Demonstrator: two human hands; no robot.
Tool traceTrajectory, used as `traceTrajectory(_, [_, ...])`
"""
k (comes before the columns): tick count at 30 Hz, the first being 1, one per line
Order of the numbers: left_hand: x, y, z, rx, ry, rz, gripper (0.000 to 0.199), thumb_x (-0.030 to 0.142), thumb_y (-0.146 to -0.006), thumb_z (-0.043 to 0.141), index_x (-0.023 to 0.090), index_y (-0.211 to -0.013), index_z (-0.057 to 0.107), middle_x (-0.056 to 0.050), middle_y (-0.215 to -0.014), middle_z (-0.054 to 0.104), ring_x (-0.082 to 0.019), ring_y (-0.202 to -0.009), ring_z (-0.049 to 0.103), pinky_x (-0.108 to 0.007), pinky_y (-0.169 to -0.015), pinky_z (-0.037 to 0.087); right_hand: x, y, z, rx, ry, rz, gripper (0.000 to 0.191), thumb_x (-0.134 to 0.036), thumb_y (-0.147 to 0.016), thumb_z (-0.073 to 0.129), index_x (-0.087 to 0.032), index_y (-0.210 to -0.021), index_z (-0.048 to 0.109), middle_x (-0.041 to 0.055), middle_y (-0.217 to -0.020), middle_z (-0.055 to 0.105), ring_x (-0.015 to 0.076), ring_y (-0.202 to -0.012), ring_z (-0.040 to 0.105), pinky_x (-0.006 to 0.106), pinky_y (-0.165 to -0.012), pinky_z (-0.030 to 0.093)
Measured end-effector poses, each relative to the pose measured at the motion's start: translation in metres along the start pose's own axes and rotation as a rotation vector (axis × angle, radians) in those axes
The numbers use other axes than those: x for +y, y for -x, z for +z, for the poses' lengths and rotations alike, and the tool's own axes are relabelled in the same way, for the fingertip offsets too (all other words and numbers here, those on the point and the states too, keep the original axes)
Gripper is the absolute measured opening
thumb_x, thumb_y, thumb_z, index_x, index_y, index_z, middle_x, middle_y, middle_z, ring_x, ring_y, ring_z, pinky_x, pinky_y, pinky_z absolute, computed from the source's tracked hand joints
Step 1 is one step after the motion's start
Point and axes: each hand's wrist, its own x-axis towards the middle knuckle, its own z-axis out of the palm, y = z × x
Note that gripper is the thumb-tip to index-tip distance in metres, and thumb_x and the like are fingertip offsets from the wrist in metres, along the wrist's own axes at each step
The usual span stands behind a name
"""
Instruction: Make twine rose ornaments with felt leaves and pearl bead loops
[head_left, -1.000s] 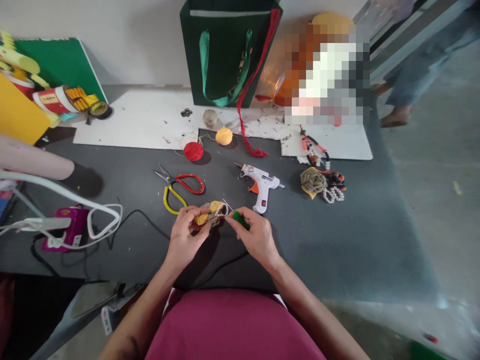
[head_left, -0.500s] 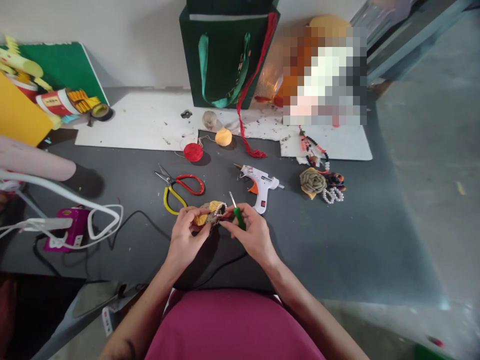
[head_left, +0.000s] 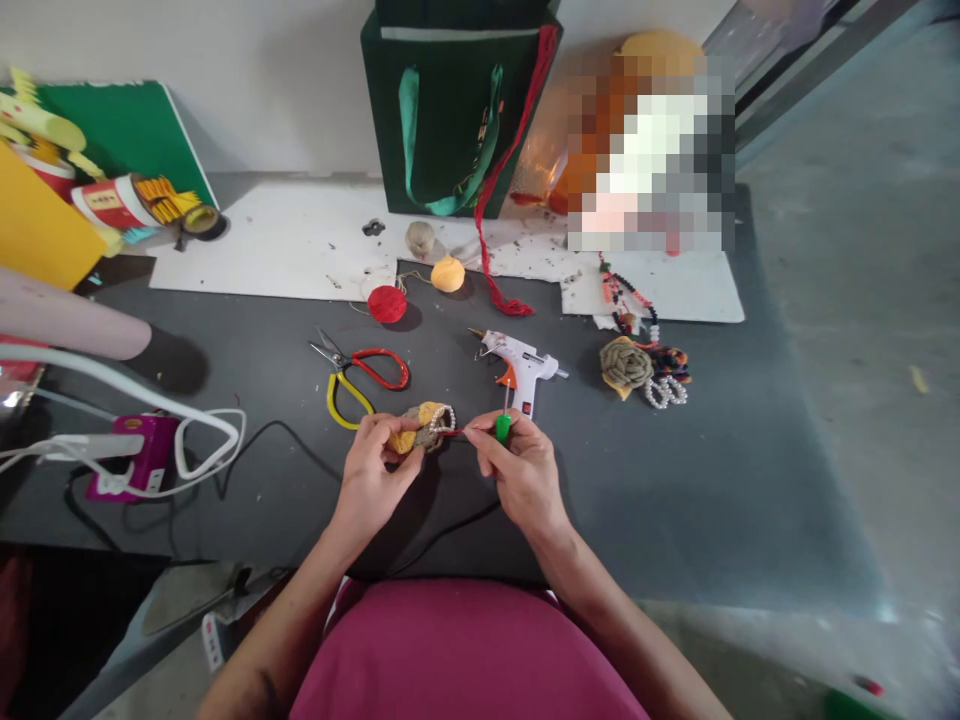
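Between the thumb and fingers of my left hand (head_left: pixel 382 465) is a crocheted flower (head_left: pixel 429 428) in yellow and grey-brown, with a loop of white beads (head_left: pixel 444 420) on it. A short red cord (head_left: pixel 454 432) runs from the flower to the pinched fingertips of my right hand (head_left: pixel 517 460). That hand also keeps hold of a green-handled crochet hook (head_left: pixel 503 427), its metal shaft pointing up. Just beyond the hands lie scissors (head_left: pixel 352 375) with one red and one yellow handle, and a white glue gun (head_left: pixel 521 365).
Red (head_left: pixel 386 304), yellow (head_left: pixel 448 274) and beige balls of yarn (head_left: pixel 419 238) sit toward the back. A dark green paper bag (head_left: pixel 442 120) stands behind them. To the right lies a beaded charm with a crocheted rose (head_left: pixel 626 364). At left are white cables (head_left: pixel 210 425) and a purple box (head_left: pixel 154 450).
My right hand has moved to the right, away from the flower, drawing the red cord out between the hands. The hook moved with it and now points more upright. My left hand stays put.
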Motion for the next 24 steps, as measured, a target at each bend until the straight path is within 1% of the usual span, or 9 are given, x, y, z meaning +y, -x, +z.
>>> traceTrajectory(5, [0.003, 0.0, -0.002, -0.026, -0.073, 0.037, 0.017, 0.017, -0.078, 0.061, 0.018, -0.095, 0.063, -0.005, -0.096, 0.054, -0.013, -0.078, 0.059, -0.024, -0.065, 0.054, -0.009, -0.002, -0.001, -0.129, -0.232, 0.118, 0.023, -0.027, -0.067, 0.076, -0.021, -0.074, 0.056, -0.0067, -0.067, 0.056, 0.001, -0.038, 0.033, 0.018, -0.037, 0.023])
traceTrajectory(9, [0.017, 0.003, -0.01, -0.085, -0.258, 0.082, 0.023, 0.023, -0.082, 0.061, 0.023, -0.105, 0.062, -0.006, -0.107, 0.051, -0.014, -0.078, 0.06, -0.027, -0.066, 0.055, -0.008, -0.001, -0.003, -0.202, -0.194, 0.126, 0.025, -0.029, -0.067, 0.076, -0.021, -0.075, 0.054, -0.0065, -0.068, 0.057, 0.0012, -0.037, 0.031, 0.018, -0.036, 0.022])
traceTrajectory(11, [0.026, 0.002, -0.012, -0.019, -0.441, 0.15, 0.025, 0.029, -0.084, 0.061, 0.026, -0.11, 0.061, -0.007, -0.114, 0.05, -0.019, -0.089, 0.059, -0.034, -0.076, 0.054, -0.006, 0.0, -0.004, -0.218, -0.156, 0.132, 0.024, -0.029, -0.067, 0.077, -0.02, -0.075, 0.056, -0.0059, -0.07, 0.058, 0.0012, -0.037, 0.031, 0.019, -0.036, 0.021])
traceTrajectory(13, [0.034, -0.004, -0.01, 0.056, -0.593, 0.26, 0.024, 0.03, -0.084, 0.061, 0.026, -0.108, 0.063, -0.008, -0.115, 0.051, -0.026, -0.101, 0.055, -0.043, -0.087, 0.049, -0.004, 0.001, -0.005, -0.231, -0.136, 0.138, 0.023, -0.029, -0.067, 0.077, -0.02, -0.074, 0.057, -0.0056, -0.07, 0.058, 0.0011, -0.037, 0.03, 0.019, -0.035, 0.02])
traceTrajectory(14, [0.036, -0.008, -0.007, 0.062, -0.642, 0.309, 0.023, 0.029, -0.083, 0.062, 0.025, -0.106, 0.063, -0.009, -0.114, 0.053, -0.028, -0.103, 0.053, -0.045, -0.089, 0.047, -0.003, 0.002, -0.005, -0.238, -0.127, 0.139, 0.022, -0.029, -0.068, 0.078, -0.02, -0.074, 0.058, -0.0056, -0.069, 0.058, 0.0011, -0.037, 0.03, 0.019, -0.035, 0.019])
traceTrajectory(16, [0.038, -0.018, 0.0, 0.018, -0.7, 0.36, 0.024, 0.026, -0.079, 0.067, 0.023, -0.104, 0.064, -0.01, -0.111, 0.055, -0.03, -0.1, 0.052, -0.047, -0.088, 0.045, -0.002, 0.002, -0.005, -0.251, -0.109, 0.14, 0.022, -0.03, -0.068, 0.078, -0.02, -0.074, 0.059, -0.0057, -0.067, 0.057, 0.0013, -0.038, 0.029, 0.019, -0.035, 0.019])
traceTrajectory(19, [0.037, -0.03, 0.01, -0.105, -0.727, 0.348, 0.025, 0.022, -0.075, 0.071, 0.022, -0.099, 0.066, -0.009, -0.103, 0.057, -0.029, -0.095, 0.052, -0.045, -0.084, 0.046, -0.002, 0.002, -0.005, -0.268, -0.083, 0.149, 0.023, -0.032, -0.067, 0.079, -0.02, -0.074, 0.06, -0.0053, -0.066, 0.057, 0.0015, -0.038, 0.028, 0.019, -0.035, 0.02])
traceTrajectory(22, [0.035, -0.034, 0.013, -0.205, -0.711, 0.344, 0.014, 0.02, -0.079, 0.066, 0.022, -0.093, 0.067, -0.008, -0.098, 0.058, -0.026, -0.092, 0.052, -0.04, -0.08, 0.048, -0.001, 0.002, -0.006, -0.262, -0.056, 0.147, 0.023, -0.031, -0.068, 0.079, -0.019, -0.073, 0.06, -0.0046, -0.066, 0.058, 0.001, -0.037, 0.029, 0.018, -0.034, 0.019])
traceTrajectory(24, [0.034, -0.033, 0.011, -0.217, -0.674, 0.35, 0.009, 0.02, -0.084, 0.06, 0.021, -0.09, 0.067, -0.008, -0.097, 0.06, -0.025, -0.091, 0.054, -0.037, -0.077, 0.048, 0.0, 0.002, -0.006, -0.251, -0.041, 0.131, 0.022, -0.031, -0.068, 0.08, -0.019, -0.073, 0.061, -0.0037, -0.069, 0.059, 0.0007, -0.036, 0.03, 0.018, -0.034, 0.02])
